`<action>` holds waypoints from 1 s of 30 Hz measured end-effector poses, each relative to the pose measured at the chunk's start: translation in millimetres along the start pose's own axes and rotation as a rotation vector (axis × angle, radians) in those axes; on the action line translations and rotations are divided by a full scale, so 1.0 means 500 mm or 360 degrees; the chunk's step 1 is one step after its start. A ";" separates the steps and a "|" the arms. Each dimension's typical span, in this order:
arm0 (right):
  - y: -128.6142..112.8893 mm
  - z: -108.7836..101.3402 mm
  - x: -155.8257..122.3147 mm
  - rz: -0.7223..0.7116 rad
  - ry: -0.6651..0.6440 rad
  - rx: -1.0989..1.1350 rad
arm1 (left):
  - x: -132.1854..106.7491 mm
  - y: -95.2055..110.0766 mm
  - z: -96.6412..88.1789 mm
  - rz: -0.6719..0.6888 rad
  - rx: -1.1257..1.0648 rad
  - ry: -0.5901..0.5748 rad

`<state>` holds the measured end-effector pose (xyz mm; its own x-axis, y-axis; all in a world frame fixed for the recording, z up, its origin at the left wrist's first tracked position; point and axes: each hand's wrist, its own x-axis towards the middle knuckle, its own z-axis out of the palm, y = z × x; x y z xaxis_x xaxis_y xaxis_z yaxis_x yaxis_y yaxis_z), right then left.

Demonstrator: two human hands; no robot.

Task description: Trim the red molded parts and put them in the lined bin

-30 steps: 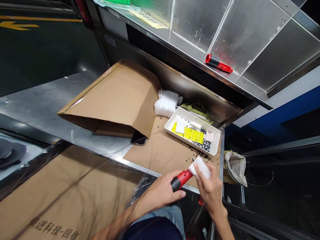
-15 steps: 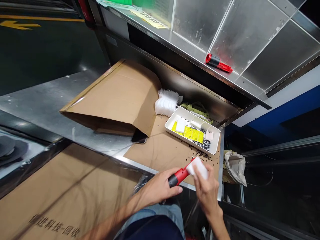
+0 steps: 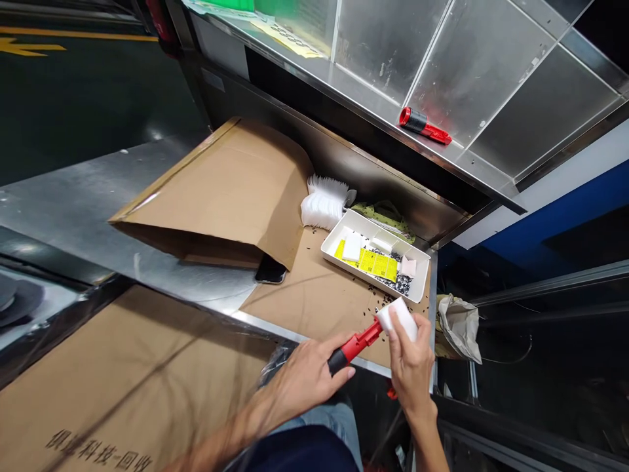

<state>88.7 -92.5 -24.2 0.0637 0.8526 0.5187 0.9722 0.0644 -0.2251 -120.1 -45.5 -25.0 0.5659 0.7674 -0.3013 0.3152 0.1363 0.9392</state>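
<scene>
**Left hand (image 3: 307, 383) grips red tool (image 3: 356, 347), right hand (image 3: 410, 370) pinches white foam block (image 3: 399, 319)**

The hands are close together, both on the same piece of work, at the near edge of the stainless steel worktop (image 3: 147, 229). The left hand wraps the tool's black-and-red grip, and the right hand clamps the block against its far tip. The tool is held just above a cardboard sheet (image 3: 314, 308) lying on the worktop.

Small dark parts (image 3: 388, 305) are scattered across the cardboard, just far of the block. Farther on sits a white plastic tray (image 3: 376, 219) holding yellow cards (image 3: 373, 263) and a heap of small dark parts. A stack of white foam pieces (image 3: 322, 204) stands left of the tray. Farther left lies a folded cardboard carton (image 3: 216, 196), with a phone (image 3: 269, 270) at its corner. A second red tool (image 3: 425, 126) rests on a steel shelf (image 3: 472, 85) above, and a crumpled paper bag (image 3: 459, 328) sits beyond the worktop's right edge.
</scene>
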 end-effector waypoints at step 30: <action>0.101 0.216 -0.108 0.0369 -0.0719 0.0481 | 0.103 -0.208 -0.152 -0.0593 -0.0422 -0.0852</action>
<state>110.1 -79.2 -152.5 0.1003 0.9941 0.0403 0.8327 -0.0617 -0.5504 -181.6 27.7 -125.6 0.7750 0.2354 -0.5865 0.4031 0.5306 0.7456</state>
